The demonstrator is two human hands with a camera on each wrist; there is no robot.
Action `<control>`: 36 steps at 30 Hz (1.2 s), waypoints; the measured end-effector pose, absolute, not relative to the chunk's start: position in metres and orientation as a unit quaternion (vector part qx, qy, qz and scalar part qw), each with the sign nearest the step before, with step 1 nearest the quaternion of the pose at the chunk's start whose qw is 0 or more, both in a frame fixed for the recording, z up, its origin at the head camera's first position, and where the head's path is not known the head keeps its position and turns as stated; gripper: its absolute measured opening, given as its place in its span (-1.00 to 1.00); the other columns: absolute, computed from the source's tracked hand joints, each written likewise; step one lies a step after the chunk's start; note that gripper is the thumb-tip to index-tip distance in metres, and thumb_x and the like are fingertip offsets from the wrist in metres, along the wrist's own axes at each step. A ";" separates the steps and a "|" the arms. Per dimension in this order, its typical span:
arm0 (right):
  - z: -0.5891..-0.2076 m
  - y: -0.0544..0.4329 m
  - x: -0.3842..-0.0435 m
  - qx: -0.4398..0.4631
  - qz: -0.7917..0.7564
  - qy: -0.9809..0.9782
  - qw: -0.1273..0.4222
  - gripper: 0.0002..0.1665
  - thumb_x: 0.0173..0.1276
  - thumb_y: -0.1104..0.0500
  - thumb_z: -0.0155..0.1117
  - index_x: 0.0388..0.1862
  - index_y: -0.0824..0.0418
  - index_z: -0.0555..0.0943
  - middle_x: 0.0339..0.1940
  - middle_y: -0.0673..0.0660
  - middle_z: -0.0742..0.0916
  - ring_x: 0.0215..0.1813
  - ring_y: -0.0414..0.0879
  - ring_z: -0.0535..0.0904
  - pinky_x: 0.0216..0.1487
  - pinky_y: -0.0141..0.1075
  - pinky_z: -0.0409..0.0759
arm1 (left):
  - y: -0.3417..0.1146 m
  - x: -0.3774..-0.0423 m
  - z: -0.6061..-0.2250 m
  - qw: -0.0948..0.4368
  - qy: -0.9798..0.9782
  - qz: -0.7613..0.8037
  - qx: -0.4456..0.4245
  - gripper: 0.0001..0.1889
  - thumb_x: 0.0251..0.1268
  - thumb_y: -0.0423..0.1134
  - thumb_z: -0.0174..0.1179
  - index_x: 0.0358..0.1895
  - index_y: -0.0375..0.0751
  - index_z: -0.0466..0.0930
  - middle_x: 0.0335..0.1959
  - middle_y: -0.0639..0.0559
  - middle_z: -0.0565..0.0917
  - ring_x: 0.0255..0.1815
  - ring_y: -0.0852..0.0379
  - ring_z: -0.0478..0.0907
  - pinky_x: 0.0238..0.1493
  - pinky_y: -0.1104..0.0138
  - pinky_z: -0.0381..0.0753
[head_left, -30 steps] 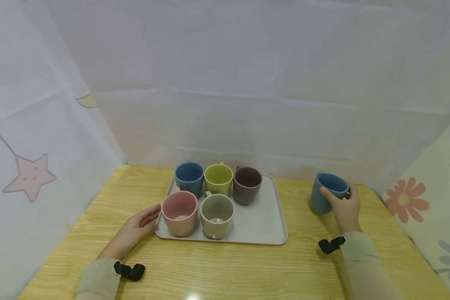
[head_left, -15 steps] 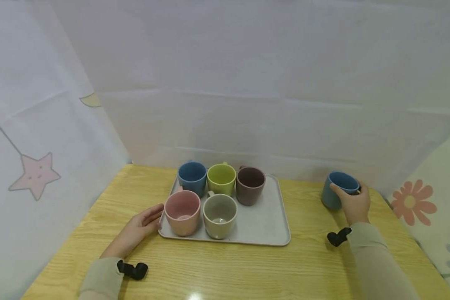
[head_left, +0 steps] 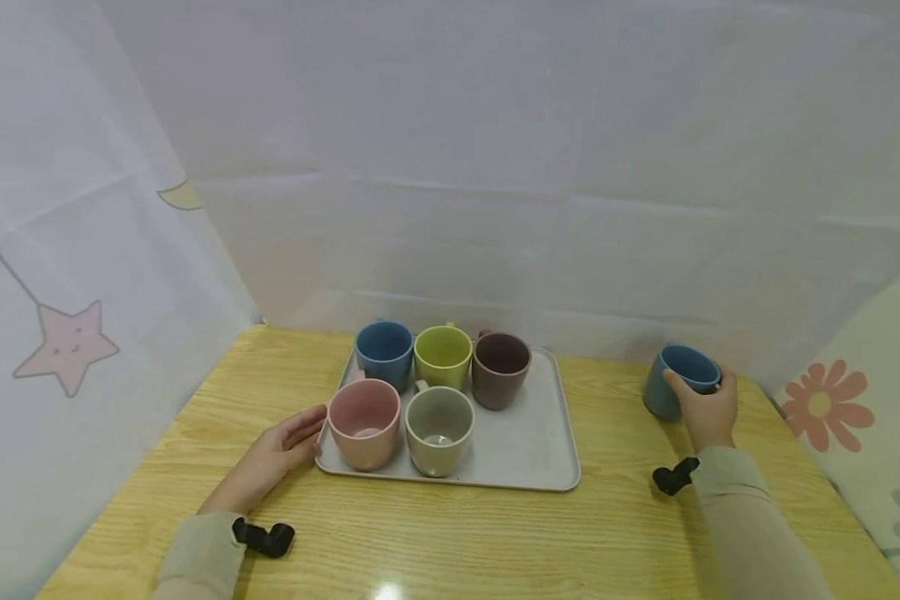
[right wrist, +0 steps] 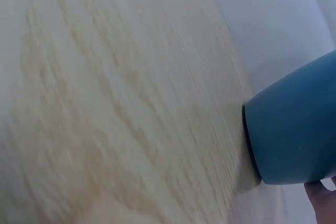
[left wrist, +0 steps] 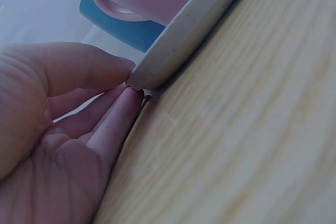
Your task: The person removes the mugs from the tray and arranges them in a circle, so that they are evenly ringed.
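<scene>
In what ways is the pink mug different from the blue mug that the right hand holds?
The pink mug stands on the tray; the held blue mug is off it, to its right. No hand grips the pink mug, while the right hand grips the held blue mug. Both are open-topped, with no pattern visible.

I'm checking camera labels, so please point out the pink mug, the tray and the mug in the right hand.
Pink mug [head_left: 363, 413]: head view, on its inner wall.
Tray [head_left: 525, 450]: head view, on its bare surface.
Held blue mug [right wrist: 295, 129]: right wrist view, on its outer wall.
</scene>
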State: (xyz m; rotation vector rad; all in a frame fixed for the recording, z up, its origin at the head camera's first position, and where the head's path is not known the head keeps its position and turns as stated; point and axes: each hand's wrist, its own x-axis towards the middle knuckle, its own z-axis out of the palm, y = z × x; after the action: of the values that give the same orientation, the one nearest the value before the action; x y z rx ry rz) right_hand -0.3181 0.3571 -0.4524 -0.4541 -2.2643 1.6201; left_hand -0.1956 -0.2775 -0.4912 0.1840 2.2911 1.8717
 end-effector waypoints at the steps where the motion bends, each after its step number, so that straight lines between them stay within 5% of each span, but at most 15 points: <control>1: -0.453 0.358 -0.318 -0.155 0.565 -0.795 0.158 0.19 0.30 -0.24 0.42 0.67 0.05 -0.04 0.59 0.25 0.23 0.51 0.20 0.23 0.45 0.12 0.31 | -0.277 -0.196 -0.491 0.087 0.771 0.628 0.062 -0.27 0.53 -0.14 0.19 0.61 -0.26 0.09 0.55 -0.27 0.25 0.54 -0.11 0.13 0.20 0.60 0.39; 8: -0.456 0.370 -0.316 -0.111 0.552 -0.816 0.133 0.20 0.41 -0.23 0.29 0.68 0.07 -0.25 0.62 0.37 0.09 0.57 0.32 0.09 0.49 0.23 0.17 | -0.278 -0.196 -0.491 0.087 0.771 0.627 0.062 -0.28 0.52 -0.14 0.19 0.60 -0.25 0.11 0.54 -0.26 0.26 0.44 0.26 0.29 0.21 0.59 0.40; 15: -0.459 0.378 -0.316 -0.085 0.540 -0.828 0.122 0.22 0.44 -0.23 0.25 0.67 0.11 -0.33 0.62 0.45 0.02 0.58 0.40 0.02 0.49 0.29 0.12 | -0.277 -0.197 -0.489 0.087 0.773 0.626 0.065 -0.27 0.53 -0.11 0.19 0.61 -0.24 0.10 0.54 -0.26 0.26 0.52 0.04 0.22 0.20 0.60 0.40; 20: -0.458 0.368 -0.308 -0.098 0.516 -0.834 0.171 0.24 0.43 -0.15 0.29 0.68 0.10 -0.36 0.61 0.41 -0.02 0.58 0.38 0.01 0.49 0.25 0.15 | -0.276 -0.195 -0.488 0.089 0.772 0.627 0.052 -0.26 0.51 -0.11 0.20 0.61 -0.24 0.10 0.54 -0.26 0.26 0.55 -0.15 0.13 0.18 0.60 0.41; 29: -0.443 0.323 -0.277 -0.100 0.420 -0.844 0.318 -0.04 0.46 0.01 0.26 0.62 0.24 -0.02 0.47 0.43 0.12 0.42 0.31 -0.01 0.31 0.30 0.15 | -0.275 -0.197 -0.490 0.085 0.770 0.629 0.066 -0.28 0.53 -0.16 0.18 0.61 -0.26 0.09 0.54 -0.27 0.25 0.55 -0.16 0.12 0.20 0.59 0.40; 36: -0.432 0.268 -0.268 -0.003 0.455 -0.820 0.347 -0.24 0.45 0.22 0.19 0.52 0.38 0.15 0.36 0.42 0.24 0.22 0.19 0.19 0.07 -0.09 0.29 | -0.276 -0.195 -0.490 0.080 0.775 0.625 0.058 -0.27 0.52 -0.14 0.20 0.60 -0.26 0.11 0.54 -0.27 0.27 0.53 -0.10 0.17 0.19 0.60 0.41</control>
State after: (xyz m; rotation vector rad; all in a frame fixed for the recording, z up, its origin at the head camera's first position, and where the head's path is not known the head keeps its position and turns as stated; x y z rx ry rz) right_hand -0.2677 0.2683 -0.4323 -0.0066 -2.1267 1.1807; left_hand -0.1945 -0.2759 -0.4904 0.1740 2.3170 1.8691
